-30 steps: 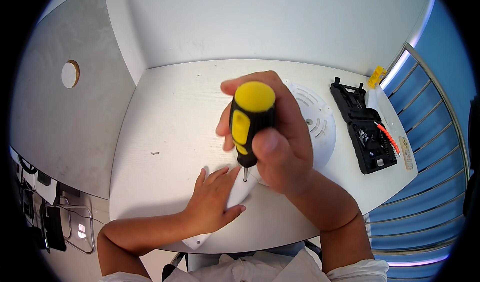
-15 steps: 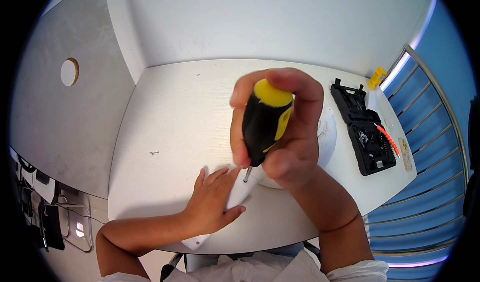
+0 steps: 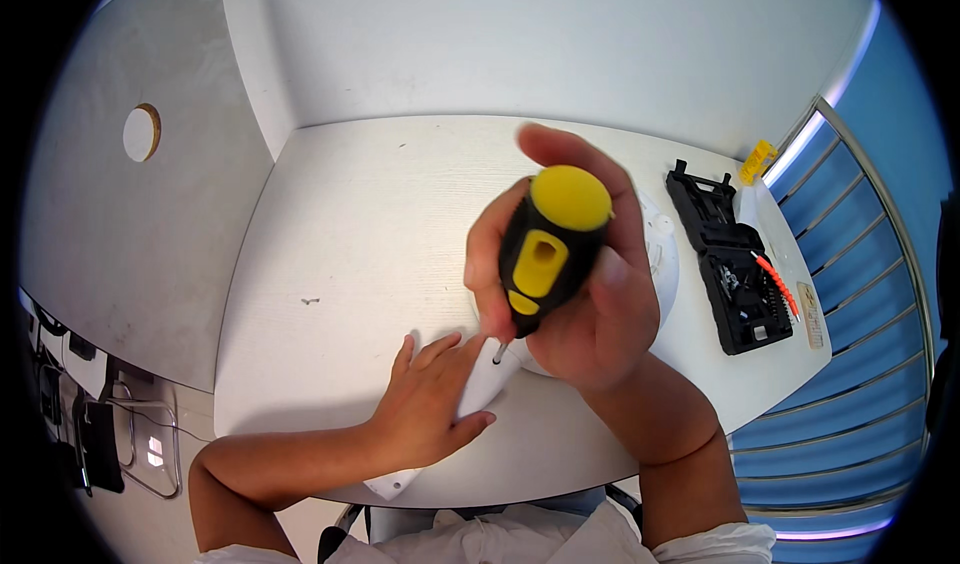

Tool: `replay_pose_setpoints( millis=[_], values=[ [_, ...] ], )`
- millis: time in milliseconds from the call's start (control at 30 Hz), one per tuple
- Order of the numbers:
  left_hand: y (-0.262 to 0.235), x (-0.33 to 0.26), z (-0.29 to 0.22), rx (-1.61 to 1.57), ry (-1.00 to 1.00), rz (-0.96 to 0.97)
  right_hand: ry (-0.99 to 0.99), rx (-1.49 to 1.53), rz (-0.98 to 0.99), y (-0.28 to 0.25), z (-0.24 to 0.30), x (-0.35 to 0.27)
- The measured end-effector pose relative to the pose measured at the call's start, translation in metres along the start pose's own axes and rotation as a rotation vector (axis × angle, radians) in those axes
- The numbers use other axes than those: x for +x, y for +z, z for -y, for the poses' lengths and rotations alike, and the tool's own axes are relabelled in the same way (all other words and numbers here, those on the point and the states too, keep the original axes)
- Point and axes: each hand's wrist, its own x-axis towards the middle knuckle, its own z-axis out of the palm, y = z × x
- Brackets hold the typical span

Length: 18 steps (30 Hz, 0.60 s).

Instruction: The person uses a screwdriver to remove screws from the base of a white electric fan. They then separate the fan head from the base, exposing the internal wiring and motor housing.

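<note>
My right hand (image 3: 590,294) is wrapped tight around the black and yellow screwdriver (image 3: 548,254), center of the frame, tip down on the white plastic part (image 3: 480,389). My left hand (image 3: 430,404) lies flat and open on that part, probably so it doesn't slide. Black tool case (image 3: 735,264) sits at right.

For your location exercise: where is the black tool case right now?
In the head view, the open black tool case lies at the white table's right edge, right of the right hand gripping the screwdriver.
</note>
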Motion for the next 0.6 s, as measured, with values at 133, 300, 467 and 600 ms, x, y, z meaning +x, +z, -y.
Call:
replay_pose_setpoints(
  millis=[133,300,467,600],
  values=[
    [0.001,0.001,0.004,-0.027,0.03,0.0,-0.158,-0.144,-0.068,0.004,-0.008,0.0],
    [-0.001,0.001,0.0,-0.028,0.001,0.011,-0.006,-0.326,-0.018,-0.002,0.001,0.0],
    [0.002,-0.001,0.002,-0.039,-0.023,0.008,0.102,-0.22,-0.087,0.011,0.008,-0.002],
    [0.003,0.001,0.002,-0.019,-0.018,0.017,0.083,-0.354,-0.111,0.015,0.009,-0.003]
  ],
)
